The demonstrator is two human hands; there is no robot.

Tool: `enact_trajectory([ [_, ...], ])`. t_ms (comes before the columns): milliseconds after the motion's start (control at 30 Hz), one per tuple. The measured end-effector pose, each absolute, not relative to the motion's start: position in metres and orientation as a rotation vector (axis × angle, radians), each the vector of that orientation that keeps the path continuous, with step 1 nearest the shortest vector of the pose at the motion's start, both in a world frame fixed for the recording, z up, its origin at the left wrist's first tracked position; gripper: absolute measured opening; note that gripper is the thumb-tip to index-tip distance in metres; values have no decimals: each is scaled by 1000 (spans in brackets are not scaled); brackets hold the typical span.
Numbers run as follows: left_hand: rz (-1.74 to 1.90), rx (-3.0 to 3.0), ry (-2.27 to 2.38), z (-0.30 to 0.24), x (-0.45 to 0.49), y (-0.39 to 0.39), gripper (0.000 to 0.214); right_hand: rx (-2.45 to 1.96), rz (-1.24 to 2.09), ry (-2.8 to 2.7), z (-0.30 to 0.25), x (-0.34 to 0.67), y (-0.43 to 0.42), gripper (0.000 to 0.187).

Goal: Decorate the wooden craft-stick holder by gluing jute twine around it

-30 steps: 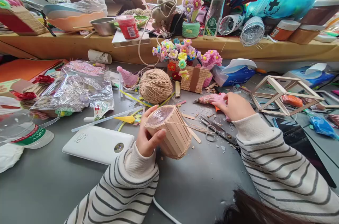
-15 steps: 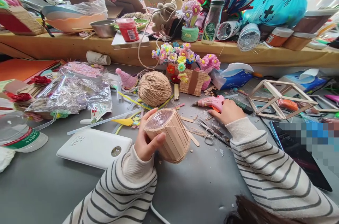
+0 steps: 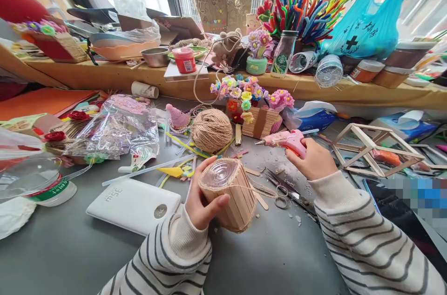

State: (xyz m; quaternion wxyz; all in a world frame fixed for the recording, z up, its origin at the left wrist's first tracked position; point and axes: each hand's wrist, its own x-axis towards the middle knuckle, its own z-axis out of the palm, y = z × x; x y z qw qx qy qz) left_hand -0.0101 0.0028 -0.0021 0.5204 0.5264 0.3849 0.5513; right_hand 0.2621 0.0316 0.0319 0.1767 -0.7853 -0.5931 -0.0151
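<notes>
My left hand (image 3: 200, 199) is wrapped around a cup clad in wooden sticks (image 3: 230, 195), tilted with its clear plastic bottom toward me and twine round its rim. A strand of twine runs off it to the right. My right hand (image 3: 312, 160) grips a pink glue gun (image 3: 288, 139), lifted off the grey table (image 3: 70, 253) with its nozzle pointing left. Scissors (image 3: 282, 188) lie between the cup and my right wrist. A ball of jute twine (image 3: 211, 130) sits just behind the cup.
A white power bank (image 3: 134, 204) lies left of the cup. Crinkled cellophane (image 3: 115, 125), a stick basket of flowers (image 3: 256, 116), a wooden stick frame (image 3: 372, 144) and a blue tissue pack (image 3: 312, 116) crowd the table. A cluttered wooden shelf (image 3: 104, 76) runs along the back.
My right hand has closed on the pink glue gun and raised it off the table. The left hand keeps the stick-clad cup. The view has tilted upward.
</notes>
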Motion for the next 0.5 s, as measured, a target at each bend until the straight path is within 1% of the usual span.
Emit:
enact_trajectory([
  [100,1365,1348,861,-6,-11,2,78,-2137,-94,-1664,51,255,22,38],
  [233,1666,1347,971,-10,-10,0,81,-1847,-247,-1575,64,237,4,44],
  [333,1753,1609,951,-12,-12,0,85,-1772,-383,-1546,60,227,-5,41],
  [433,1895,1658,1019,-10,-10,1,82,-1726,-485,-1552,54,222,-8,39],
  [500,1947,1661,1042,-6,-7,0,80,-1652,-518,-1604,53,220,-9,31],
])
